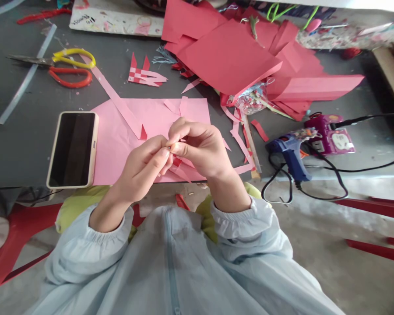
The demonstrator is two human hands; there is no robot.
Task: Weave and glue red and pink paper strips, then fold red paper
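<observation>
The left hand (139, 173) and right hand (205, 151) meet, fingers pinching one tiny thing (170, 148) (too small to identify) above the pink paper (108, 153), near the edge of the surface (22, 153). Being so small, it could slip from a loosened pinch and vanish among the scraps or onto the floor (308, 232). The glue gun's (292, 157) dangling cord (346, 190) could catch a sleeve (249, 223) and pull the gun down.

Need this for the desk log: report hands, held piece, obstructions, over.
Left hand and right hand meeting, fingertips pinched. Held piece tiny, mostly hidden, can't identify. Paper strips on pink sheet by hands; phone left, glue gun right, both clear.
</observation>
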